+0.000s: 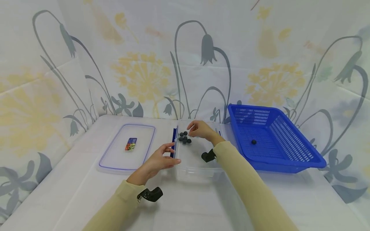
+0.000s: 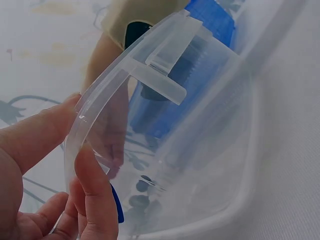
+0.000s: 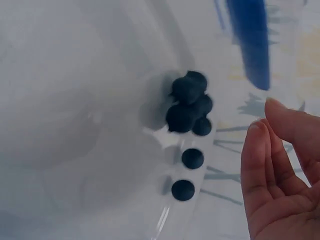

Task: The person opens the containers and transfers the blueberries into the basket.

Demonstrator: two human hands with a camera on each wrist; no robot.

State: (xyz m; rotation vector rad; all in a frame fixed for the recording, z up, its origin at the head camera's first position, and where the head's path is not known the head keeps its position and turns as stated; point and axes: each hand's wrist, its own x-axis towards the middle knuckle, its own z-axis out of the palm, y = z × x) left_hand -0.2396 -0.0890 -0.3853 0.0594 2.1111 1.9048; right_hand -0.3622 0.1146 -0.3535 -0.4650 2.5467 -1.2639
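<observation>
A clear plastic box (image 1: 196,175) with blue side latches stands in front of me. My left hand (image 1: 157,160) grips its left front rim; the left wrist view shows thumb and fingers on either side of the rim (image 2: 82,112). Inside, along the left wall, lie several small dark balls (image 1: 185,138) like blueberries. Most of them cluster together, while two sit apart in the right wrist view. My right hand (image 1: 202,131) hovers over the box beside these balls. Its fingers (image 3: 255,155) are loosely bent, and nothing shows between them and the thumb.
To the right stands a blue perforated basket (image 1: 289,162) with one dark ball (image 1: 253,142) on its floor. A clear lid (image 1: 115,157) with a blue border and a colourful label (image 1: 131,144) lies flat to the left. Flower-printed cloth (image 1: 196,83) hangs behind the white-covered table (image 1: 185,205).
</observation>
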